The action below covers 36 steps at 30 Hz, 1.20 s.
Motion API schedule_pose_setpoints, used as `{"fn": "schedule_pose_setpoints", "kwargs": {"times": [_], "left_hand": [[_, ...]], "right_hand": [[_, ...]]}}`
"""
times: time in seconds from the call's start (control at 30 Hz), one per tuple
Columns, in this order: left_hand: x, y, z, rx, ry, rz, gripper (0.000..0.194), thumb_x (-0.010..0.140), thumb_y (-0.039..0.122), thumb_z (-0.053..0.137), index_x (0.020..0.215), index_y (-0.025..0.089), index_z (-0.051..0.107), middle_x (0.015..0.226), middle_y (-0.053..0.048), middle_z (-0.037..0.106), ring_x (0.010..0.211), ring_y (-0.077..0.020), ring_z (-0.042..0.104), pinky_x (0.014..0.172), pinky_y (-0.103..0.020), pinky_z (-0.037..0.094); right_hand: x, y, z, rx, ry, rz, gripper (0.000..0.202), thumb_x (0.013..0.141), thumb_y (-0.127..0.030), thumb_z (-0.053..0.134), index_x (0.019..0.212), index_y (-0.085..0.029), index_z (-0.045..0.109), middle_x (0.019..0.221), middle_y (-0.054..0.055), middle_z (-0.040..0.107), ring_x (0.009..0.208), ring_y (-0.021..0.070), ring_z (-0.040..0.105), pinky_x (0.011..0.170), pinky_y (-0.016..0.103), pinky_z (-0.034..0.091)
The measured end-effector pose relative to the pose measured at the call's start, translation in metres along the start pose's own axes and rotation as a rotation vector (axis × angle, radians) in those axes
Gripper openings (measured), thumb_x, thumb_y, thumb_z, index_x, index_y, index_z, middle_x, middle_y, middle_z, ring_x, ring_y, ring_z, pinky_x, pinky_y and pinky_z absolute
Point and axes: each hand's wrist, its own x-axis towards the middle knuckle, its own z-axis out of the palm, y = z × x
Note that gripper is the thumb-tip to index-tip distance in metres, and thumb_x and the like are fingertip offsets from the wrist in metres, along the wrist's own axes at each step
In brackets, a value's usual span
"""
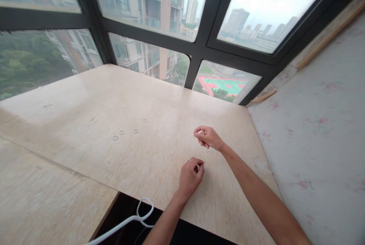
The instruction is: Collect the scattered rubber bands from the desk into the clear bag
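Observation:
My right hand (209, 138) is raised a little over the pale marbled surface, thumb and forefinger pinched together. A tiny thin sliver shows at its fingertips; its kind is too small to make out. Nearer to me, my left hand (191, 174) rests at the surface with curled fingers, thumb and fingertip meeting. Whatever it may hold is hidden, and it wears a ring (189, 160). Several thin metal rings lie flat to the left of both hands: one ring (115, 138) beside another ring (121, 132), then a ring (136, 131) and a farther ring (144, 120).
The broad marbled ledge (85, 123) runs back to dark window frames (151, 34). A flowered wall (313, 142) bounds it on the right. Below the front edge is a dark gap, where a looped white cable (122, 224) hangs. A small mark (48, 106) shows at far left.

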Motion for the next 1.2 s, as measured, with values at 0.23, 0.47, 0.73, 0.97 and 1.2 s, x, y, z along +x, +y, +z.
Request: {"fn": "schedule_pose_setpoints", "kwargs": {"times": [0.23, 0.47, 0.73, 0.97, 1.2], "left_hand": [[0.004, -0.003, 0.000, 0.006, -0.005, 0.015, 0.013, 0.084, 0.021, 0.051, 0.084, 0.018, 0.063, 0.077, -0.003, 0.066, 0.063, -0.0130, 0.058, 0.061, -0.025, 0.044], [0.002, -0.001, -0.003, 0.023, -0.044, 0.022, 0.015, 0.086, 0.027, 0.052, 0.085, 0.019, 0.064, 0.076, -0.002, 0.066, 0.062, -0.0134, 0.059, 0.059, -0.025, 0.046], [0.003, 0.004, -0.005, 0.059, -0.071, 0.030, 0.017, 0.085, 0.032, 0.053, 0.085, 0.020, 0.065, 0.077, -0.002, 0.066, 0.061, -0.0140, 0.060, 0.058, -0.025, 0.048], [0.003, 0.007, -0.006, 0.081, -0.071, 0.012, 0.018, 0.085, 0.034, 0.053, 0.085, 0.020, 0.065, 0.076, -0.002, 0.066, 0.061, -0.0141, 0.060, 0.058, -0.025, 0.048], [0.003, 0.009, -0.006, 0.107, -0.061, 0.017, 0.018, 0.084, 0.033, 0.053, 0.083, 0.020, 0.065, 0.076, -0.002, 0.067, 0.061, -0.0143, 0.061, 0.057, -0.025, 0.049]], "right_hand": [[-0.111, 0.043, -0.024, 0.699, 0.330, 0.222, 0.038, 0.071, -0.050, 0.067, 0.086, -0.020, 0.050, 0.038, -0.011, 0.048, 0.025, 0.0027, 0.025, 0.026, 0.014, 0.016], [-0.223, 0.072, -0.029, 0.563, 0.558, 0.436, 0.038, 0.075, -0.054, 0.063, 0.086, -0.020, 0.048, 0.042, -0.008, 0.052, 0.027, 0.0047, 0.034, 0.028, 0.015, 0.021], [-0.282, 0.086, -0.029, 0.196, 0.659, 0.591, 0.026, 0.080, -0.046, 0.055, 0.084, -0.020, 0.052, 0.048, -0.007, 0.054, 0.032, 0.0066, 0.040, 0.033, 0.018, 0.028], [-0.284, 0.088, -0.027, 0.005, 0.562, 0.616, 0.022, 0.082, -0.040, 0.049, 0.084, -0.020, 0.058, 0.050, -0.005, 0.058, 0.034, 0.0087, 0.044, 0.037, 0.019, 0.032], [-0.291, 0.088, -0.026, -0.116, 0.515, 0.538, 0.019, 0.085, -0.037, 0.050, 0.083, -0.022, 0.062, 0.048, -0.005, 0.054, 0.040, 0.0107, 0.047, 0.042, 0.020, 0.035]]}}
